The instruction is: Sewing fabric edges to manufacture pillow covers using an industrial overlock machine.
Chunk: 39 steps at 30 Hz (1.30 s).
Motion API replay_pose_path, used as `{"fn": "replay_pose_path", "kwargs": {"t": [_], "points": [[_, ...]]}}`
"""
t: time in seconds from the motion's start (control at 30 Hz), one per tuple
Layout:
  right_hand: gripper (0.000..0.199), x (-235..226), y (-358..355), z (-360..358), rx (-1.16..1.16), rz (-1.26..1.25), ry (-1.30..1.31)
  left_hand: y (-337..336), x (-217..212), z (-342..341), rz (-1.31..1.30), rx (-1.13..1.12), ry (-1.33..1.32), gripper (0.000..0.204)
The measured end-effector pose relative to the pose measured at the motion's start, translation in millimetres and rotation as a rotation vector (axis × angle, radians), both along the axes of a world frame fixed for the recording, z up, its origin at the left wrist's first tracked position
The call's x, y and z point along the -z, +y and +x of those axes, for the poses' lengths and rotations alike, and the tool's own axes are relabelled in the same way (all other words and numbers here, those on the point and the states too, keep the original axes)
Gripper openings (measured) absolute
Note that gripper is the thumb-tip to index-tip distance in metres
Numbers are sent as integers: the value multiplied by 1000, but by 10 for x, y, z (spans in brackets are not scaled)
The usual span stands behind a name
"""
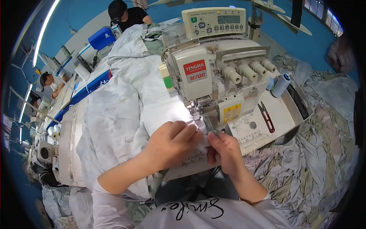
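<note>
Over on the left, pale grey fabric (114, 114) is heaped across the bench (68, 145), looks soft, light and floppy. Left hand (171, 143) pins its edge with closed fingers just before the overlock machine (213, 72); right hand (225, 150) pinches that edge too. Best held near the seam, I'd say.

matt white cloth (126, 110), glossy plastic machine housing (192, 72)

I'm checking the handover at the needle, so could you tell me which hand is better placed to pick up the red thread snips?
Probably the right. The right hand sits at the fabric edge nearest the red thread snips on the machine bed; the left hand lies further left, pressing the pale cloth.
</note>
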State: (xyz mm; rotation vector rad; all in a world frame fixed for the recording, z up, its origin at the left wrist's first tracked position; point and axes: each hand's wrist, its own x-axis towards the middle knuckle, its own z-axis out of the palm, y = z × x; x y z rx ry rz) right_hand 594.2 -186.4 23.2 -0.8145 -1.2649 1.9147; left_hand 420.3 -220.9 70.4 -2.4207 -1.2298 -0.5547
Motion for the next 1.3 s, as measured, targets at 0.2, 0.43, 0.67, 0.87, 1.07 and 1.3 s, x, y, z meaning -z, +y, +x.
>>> {"fn": "replay_pose_path", "kwargs": {"t": [0.2, 0.43, 0.67, 0.87, 1.07, 1.3], "points": [[33, 29, -42, -6, 75, 85, -63, 55, -152, -133, 57, 128, -43, 24], [23, 66, -72, 4, 157, 173, -115, -72, -33, -223, -72, 248, -145, 17], [38, 101, -50, -17, 470, 1443, -461, -69, -83, -224, -50, 258, -139, 22], [39, 82, -32, -88, 535, 1480, -484, -55, -142, -259, -168, 233, -176, 24], [33, -1, 6, -142, 566, 1463, -464, 99, -232, -383, -254, 130, -197, 24], [41, -205, 184, -194, 594, 1657, -466, 398, -250, -579, -230, -29, -269, 30]]}}
